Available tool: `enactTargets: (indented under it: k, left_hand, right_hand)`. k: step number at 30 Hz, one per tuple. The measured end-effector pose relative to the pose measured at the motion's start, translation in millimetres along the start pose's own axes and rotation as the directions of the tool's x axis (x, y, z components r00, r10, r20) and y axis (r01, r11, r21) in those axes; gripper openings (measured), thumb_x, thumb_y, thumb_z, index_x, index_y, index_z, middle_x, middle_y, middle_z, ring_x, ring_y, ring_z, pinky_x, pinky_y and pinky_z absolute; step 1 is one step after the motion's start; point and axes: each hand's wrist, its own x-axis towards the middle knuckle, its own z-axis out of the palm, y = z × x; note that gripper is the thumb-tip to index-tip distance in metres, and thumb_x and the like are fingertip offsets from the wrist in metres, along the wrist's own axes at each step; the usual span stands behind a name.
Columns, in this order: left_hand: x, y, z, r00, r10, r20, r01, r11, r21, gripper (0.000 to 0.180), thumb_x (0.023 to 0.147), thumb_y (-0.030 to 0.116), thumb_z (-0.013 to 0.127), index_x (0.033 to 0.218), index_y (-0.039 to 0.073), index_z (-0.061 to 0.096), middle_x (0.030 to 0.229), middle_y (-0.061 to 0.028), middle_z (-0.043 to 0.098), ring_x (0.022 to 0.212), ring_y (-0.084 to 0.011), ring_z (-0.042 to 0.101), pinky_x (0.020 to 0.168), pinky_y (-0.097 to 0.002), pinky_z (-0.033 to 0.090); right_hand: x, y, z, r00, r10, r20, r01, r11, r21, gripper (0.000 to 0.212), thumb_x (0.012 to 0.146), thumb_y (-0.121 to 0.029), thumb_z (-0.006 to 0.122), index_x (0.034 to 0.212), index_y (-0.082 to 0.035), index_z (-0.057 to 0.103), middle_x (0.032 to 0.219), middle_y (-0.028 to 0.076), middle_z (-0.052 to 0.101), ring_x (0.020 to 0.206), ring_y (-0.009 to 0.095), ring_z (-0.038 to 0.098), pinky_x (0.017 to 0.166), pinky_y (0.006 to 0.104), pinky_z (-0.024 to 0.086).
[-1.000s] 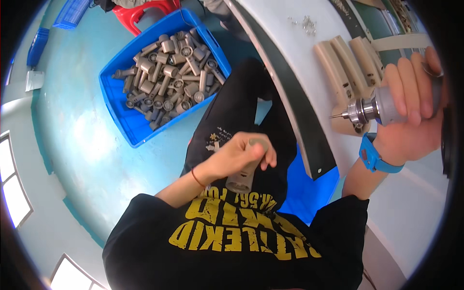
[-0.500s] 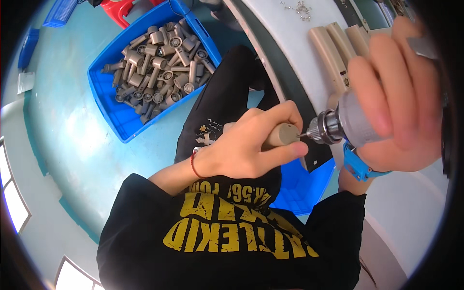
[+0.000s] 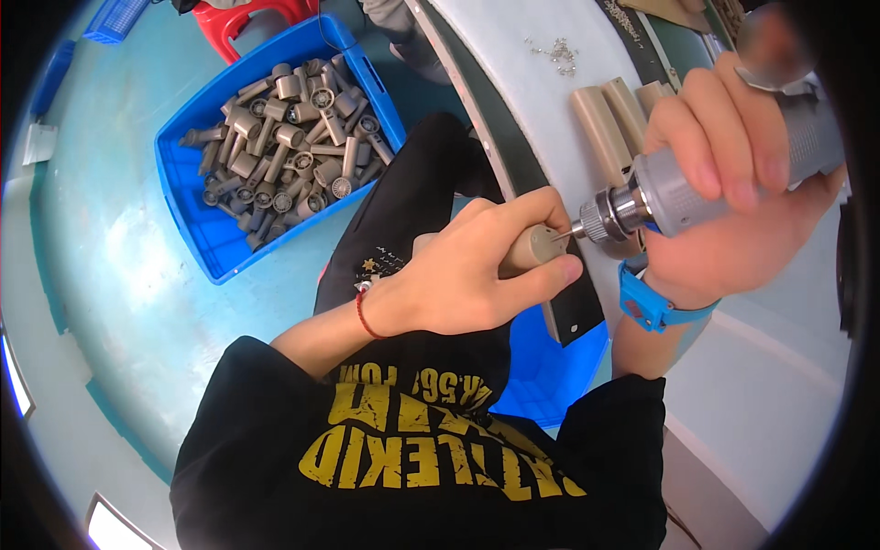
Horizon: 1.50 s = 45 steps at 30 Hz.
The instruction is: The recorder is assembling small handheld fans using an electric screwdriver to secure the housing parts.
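My left hand (image 3: 463, 270) is wrapped round a beige handheld fan (image 3: 534, 249), its rounded handle end showing between thumb and forefinger. Most of the fan is hidden by the hand. My right hand (image 3: 733, 137) grips a grey electric screwdriver (image 3: 674, 188) with a silver chuck. The thin bit meets the handle's end face, at or beside a small hole; any screw there is too small to make out. Several beige fan handles (image 3: 600, 119) lie side by side on the white work surface, beyond the screwdriver.
A blue bin (image 3: 215, 252) full of beige handheld fans stands on the floor at left. Small metal screws (image 3: 561, 57) lie scattered on the white bench top (image 3: 500, 46). Another blue bin (image 3: 555, 371) sits below the bench edge. A red stool (image 3: 220, 27) is behind the first bin.
The view has shifted slightly. The screwdriver's tilt has changed, its rear now higher, and my right hand has turned with it. My left hand keeps its hold on the fan.
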Motion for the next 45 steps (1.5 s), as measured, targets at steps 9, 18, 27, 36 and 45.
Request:
enactTargets:
  k: [9,18,27,36,45]
  left_hand:
    - [4.1,4.6,4.0,0.999,0.014,-0.032,-0.012,0.998,0.056,0.023,0.083,0.019,0.061,0.087,0.0,0.049,0.055,-0.0141,0.055,0.052,-0.03,0.06,0.048,-0.0332,0.043]
    - [4.5,3.9,5.9,0.997,0.05,-0.063,-0.038,0.982,0.185,0.024,0.082,0.021,0.059,0.086,-0.001,0.051,0.048,-0.0147,0.05,0.049,-0.0326,0.057,0.048,-0.0361,0.041]
    - [7.1,9.2,4.8,0.999,0.049,-0.021,-0.045,0.986,0.163,0.024,0.081,0.021,0.058,0.087,-0.002,0.052,0.049,-0.015,0.051,0.047,-0.0319,0.056,0.049,-0.0362,0.042]
    - [11.1,-5.7,1.9,0.999,0.047,-0.019,-0.044,0.993,0.106,0.025,0.082,0.023,0.059,0.085,0.0,0.051,0.054,-0.0105,0.05,0.048,-0.0202,0.051,0.049,-0.0304,0.039]
    - [12.6,-1.5,2.8,0.998,0.061,-0.024,-0.059,0.997,0.051,0.027,0.082,0.023,0.056,0.085,-0.003,0.052,0.047,-0.0118,0.049,0.042,-0.0215,0.051,0.046,-0.0313,0.038]
  right_hand:
    - [-4.6,-7.2,-1.5,0.999,0.025,0.024,-0.027,0.995,0.097,0.055,0.088,-0.054,0.032,0.101,-0.004,0.051,0.057,0.001,0.05,0.046,0.012,0.049,0.046,0.0258,0.043]
    - [-5.6,-16.8,5.2,0.992,0.109,0.069,-0.107,0.994,-0.024,0.048,0.088,-0.056,0.031,0.082,-0.012,0.048,0.054,0.001,0.049,0.045,0.012,0.05,0.044,0.0248,0.044]
    - [6.6,-39.8,-14.2,0.973,0.188,0.132,-0.187,0.982,-0.023,0.056,0.088,-0.061,0.03,0.085,-0.01,0.052,0.054,0.0,0.05,0.043,0.01,0.049,0.042,0.0227,0.045]
    - [6.8,-49.4,-10.7,0.991,0.12,0.062,-0.117,0.992,-0.045,0.047,0.087,-0.052,0.048,0.085,-0.006,0.057,0.049,-0.002,0.051,0.039,0.008,0.052,0.041,0.0191,0.049]
    - [7.0,-45.9,-15.6,0.987,0.065,0.149,-0.066,0.998,0.001,0.041,0.088,-0.047,0.052,0.083,-0.006,0.055,0.049,-0.001,0.052,0.038,0.009,0.052,0.041,0.0195,0.049]
